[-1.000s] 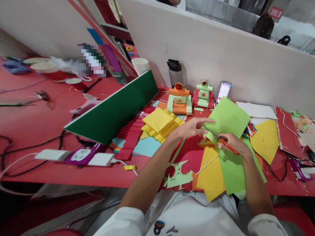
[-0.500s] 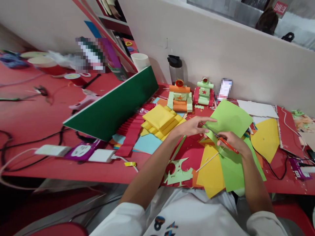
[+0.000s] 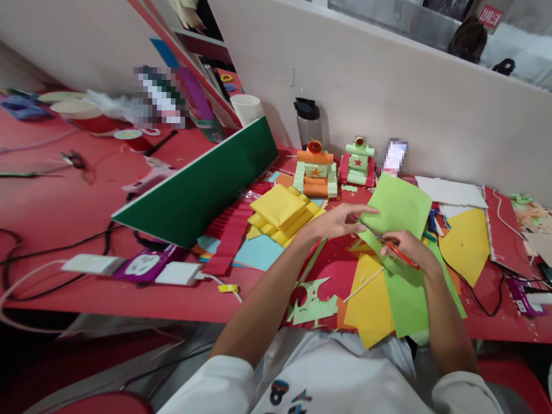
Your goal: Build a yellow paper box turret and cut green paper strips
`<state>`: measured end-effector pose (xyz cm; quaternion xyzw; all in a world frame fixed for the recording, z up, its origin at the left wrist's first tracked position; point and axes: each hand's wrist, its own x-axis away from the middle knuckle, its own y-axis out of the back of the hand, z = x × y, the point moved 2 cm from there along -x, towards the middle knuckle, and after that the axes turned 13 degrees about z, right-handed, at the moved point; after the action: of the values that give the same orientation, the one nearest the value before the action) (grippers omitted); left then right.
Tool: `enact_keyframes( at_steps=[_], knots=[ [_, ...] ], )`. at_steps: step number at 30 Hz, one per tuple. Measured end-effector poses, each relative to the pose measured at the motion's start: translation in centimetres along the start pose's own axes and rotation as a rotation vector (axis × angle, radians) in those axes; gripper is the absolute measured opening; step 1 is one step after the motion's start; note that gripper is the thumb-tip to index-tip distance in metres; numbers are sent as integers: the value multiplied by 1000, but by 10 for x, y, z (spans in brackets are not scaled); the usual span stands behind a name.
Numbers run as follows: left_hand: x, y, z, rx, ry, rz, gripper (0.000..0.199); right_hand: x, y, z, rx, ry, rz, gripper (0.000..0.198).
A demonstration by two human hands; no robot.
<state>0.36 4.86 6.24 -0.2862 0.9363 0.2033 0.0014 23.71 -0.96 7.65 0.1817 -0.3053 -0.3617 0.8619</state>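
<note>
My right hand (image 3: 403,246) is closed round the red handles of a pair of scissors (image 3: 399,254), whose blades point up and left. A sheet of light green paper (image 3: 397,204) stands raised at the blades. At the paper's left edge my left hand (image 3: 345,221) pinches it, with the index finger stretched along it. Below my right hand lie more green paper (image 3: 405,299) and yellow paper (image 3: 373,305). A thin pale stick (image 3: 364,284) rests across the yellow sheet. Pale green cut-out scrap (image 3: 314,302) lies to the left.
Rolled and folded yellow paper pieces (image 3: 280,207) sit left of my hands. Behind stand two paper models, one orange and green (image 3: 315,172), one red and green (image 3: 357,163). A green board (image 3: 202,178) leans on the left. A bottle (image 3: 307,123) and a phone (image 3: 395,156) stand by the wall.
The raised green sheet has turned, its right corner shifting left and uncovering small blue scraps behind it. Both hands stay almost in place.
</note>
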Motion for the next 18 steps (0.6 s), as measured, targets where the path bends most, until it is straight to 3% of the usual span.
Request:
enact_keyframes(
  at_steps=[10, 18],
  knots=[
    [0, -1, -6, -8, -2, -1, 55, -3, -1, 0, 60, -9, 0, 45],
    [-2, -1, 0, 17, -20, 8, 57, -5, -4, -6, 13, -12, -14, 36]
  ],
)
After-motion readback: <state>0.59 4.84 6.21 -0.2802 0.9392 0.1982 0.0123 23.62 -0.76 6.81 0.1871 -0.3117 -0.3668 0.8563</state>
